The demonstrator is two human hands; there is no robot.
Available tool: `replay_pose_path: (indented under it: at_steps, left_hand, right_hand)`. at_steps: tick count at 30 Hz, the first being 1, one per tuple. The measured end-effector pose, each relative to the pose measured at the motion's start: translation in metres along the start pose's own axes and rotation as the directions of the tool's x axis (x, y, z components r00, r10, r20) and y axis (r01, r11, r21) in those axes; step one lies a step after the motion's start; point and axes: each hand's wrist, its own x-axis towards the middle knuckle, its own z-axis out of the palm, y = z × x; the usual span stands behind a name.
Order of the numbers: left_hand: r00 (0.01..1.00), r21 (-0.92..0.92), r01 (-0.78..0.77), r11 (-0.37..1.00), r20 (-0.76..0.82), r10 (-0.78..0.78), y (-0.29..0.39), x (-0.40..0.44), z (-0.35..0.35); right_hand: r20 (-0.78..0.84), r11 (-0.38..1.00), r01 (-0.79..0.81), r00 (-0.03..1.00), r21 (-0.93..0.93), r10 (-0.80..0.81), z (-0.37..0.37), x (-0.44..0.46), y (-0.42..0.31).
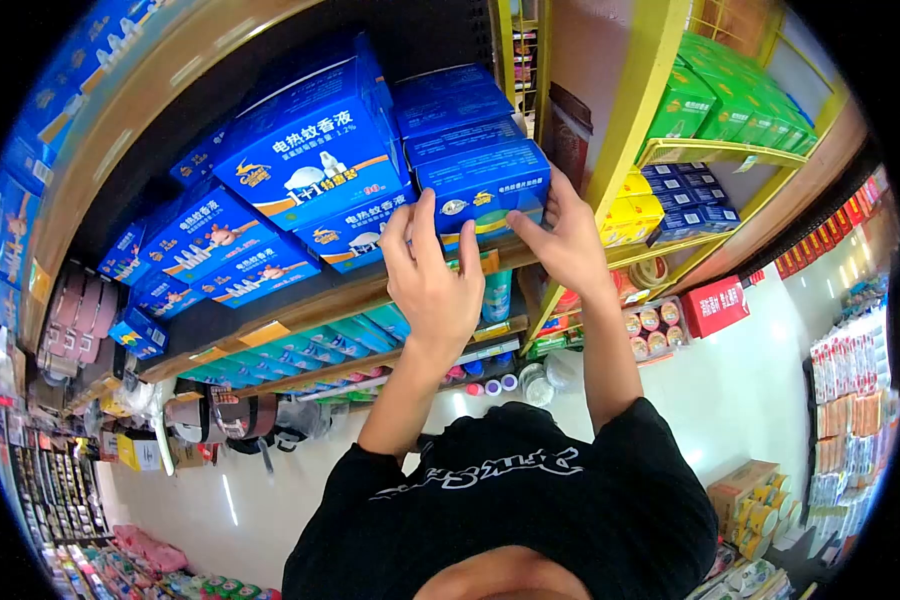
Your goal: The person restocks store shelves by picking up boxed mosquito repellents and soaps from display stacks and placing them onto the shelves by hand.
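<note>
A blue mosquito-mat heater box (490,190) sits at the front of the upper shelf, with more blue boxes behind it. My right hand (568,235) grips its right side, thumb on the front face and fingers around the edge. At the box's lower left, my left hand (430,270) is raised with fingers spread and slightly bent, fingertips at the front left edge. Whether they press on it I cannot tell. Just left stands a large blue box of mosquito-repellent liquid (315,150), resting on another blue box (355,235).
Smaller blue boxes (205,235) fill the shelf's left part. Teal packs (300,350) lie on the shelf below. A yellow rack post (630,120) rises close to my right hand, with green boxes (730,100) and yellow boxes (630,212) beyond it.
</note>
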Motion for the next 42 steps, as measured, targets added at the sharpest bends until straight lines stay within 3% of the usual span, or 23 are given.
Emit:
replay_pose_path:
  at_steps: [2, 5, 9, 10, 12, 13, 14, 15, 18, 20, 22, 25, 28, 29, 32, 35, 37, 39, 41, 42]
  left_hand:
    - [0.999, -0.002, -0.046, 0.999, -0.029, 0.045, -0.006, 0.000, -0.004]
    - [0.989, 0.027, -0.145, 0.989, -0.020, 0.146, -0.018, -0.003, -0.019]
    - [0.998, -0.083, -0.060, 0.995, -0.024, 0.058, -0.045, -0.028, -0.045]
    - [0.997, -0.114, -0.047, 0.992, -0.061, 0.040, -0.057, -0.035, -0.055]
    - [0.995, 0.040, -0.006, 0.999, -0.101, 0.010, -0.087, -0.045, -0.086]
    - [0.993, 0.113, 0.014, 0.993, -0.119, 0.000, -0.103, -0.050, -0.104]
    - [0.987, 0.142, 0.063, 0.988, -0.158, -0.040, -0.122, -0.054, -0.123]
    - [0.981, 0.240, 0.101, 0.965, -0.186, -0.056, -0.136, -0.052, -0.145]
    - [0.939, 0.289, 0.256, 0.923, -0.300, -0.167, -0.182, -0.047, -0.206]
    - [0.898, 0.298, 0.349, 0.889, -0.378, -0.226, -0.209, -0.034, -0.243]
    - [0.870, 0.291, 0.424, 0.857, -0.394, -0.296, -0.243, -0.024, -0.279]
    - [0.823, 0.265, 0.505, 0.821, -0.434, -0.366, -0.287, -0.004, -0.327]
    - [0.816, 0.224, 0.517, 0.826, -0.421, -0.397, -0.355, 0.009, -0.375]
    - [0.806, 0.232, 0.549, 0.803, -0.401, -0.435, -0.379, 0.012, -0.387]
    - [0.734, 0.207, 0.671, 0.712, -0.321, -0.599, -0.417, 0.029, -0.412]
    - [0.733, 0.212, 0.678, 0.704, -0.258, -0.629, -0.450, 0.031, -0.423]
    - [0.671, 0.288, 0.730, 0.620, -0.125, -0.731, -0.425, 0.049, -0.429]
    - [0.658, 0.275, 0.737, 0.617, -0.083, -0.749, -0.426, 0.049, -0.431]
    - [0.806, 0.163, 0.591, 0.790, -0.121, -0.579, -0.428, 0.036, -0.432]
    - [0.830, 0.076, 0.552, 0.831, -0.143, -0.538, -0.421, 0.033, -0.434]
  right_hand:
    - [-0.012, 0.999, -0.042, 0.999, 0.017, 0.042, 0.005, -0.002, -0.004]
    - [-0.077, 0.994, 0.081, 0.993, -0.068, -0.086, 0.014, -0.005, 0.007]
    - [-0.119, 0.980, 0.072, 0.988, -0.185, -0.095, 0.021, -0.011, 0.006]
    - [-0.140, 0.951, 0.160, 0.969, -0.262, -0.202, 0.025, -0.014, -0.005]
    - [-0.300, 0.963, 0.078, 0.941, -0.257, -0.157, 0.042, -0.027, -0.014]
    - [-0.352, 0.955, 0.132, 0.909, -0.266, -0.223, 0.052, -0.033, -0.029]
    - [-0.417, 0.954, 0.265, 0.858, -0.142, -0.300, 0.069, -0.041, -0.036]
    - [-0.424, 0.909, 0.407, 0.809, -0.092, -0.406, 0.085, -0.049, -0.046]
    - [-0.147, 0.829, 0.555, 0.827, 0.071, -0.542, 0.136, -0.072, -0.061]
    - [0.104, 0.847, 0.504, 0.845, 0.171, -0.524, 0.179, -0.075, -0.078]
    - [0.330, 0.902, 0.328, 0.849, 0.282, -0.412, 0.227, -0.075, -0.097]
    - [0.527, 0.923, 0.211, 0.770, 0.321, -0.359, 0.299, -0.071, -0.118]
    - [0.626, 0.948, 0.117, 0.727, 0.295, -0.284, 0.377, -0.069, -0.129]
    - [0.700, 0.964, 0.006, 0.686, 0.266, -0.197, 0.401, -0.066, -0.132]
    - [0.734, 0.972, -0.019, 0.659, 0.236, -0.165, 0.475, -0.060, -0.137]
    - [0.704, 0.976, -0.057, 0.702, 0.208, -0.109, 0.535, -0.052, -0.144]
    - [0.721, 0.971, -0.169, 0.693, 0.168, -0.005, 0.549, -0.044, -0.162]
    - [0.694, 0.909, -0.275, 0.720, 0.312, -0.020, 0.580, -0.050, -0.139]
    - [0.642, 0.902, -0.306, 0.765, 0.305, 0.043, 0.570, -0.053, -0.153]
    - [0.586, 0.871, -0.293, 0.810, 0.395, 0.006, 0.565, -0.057, -0.153]
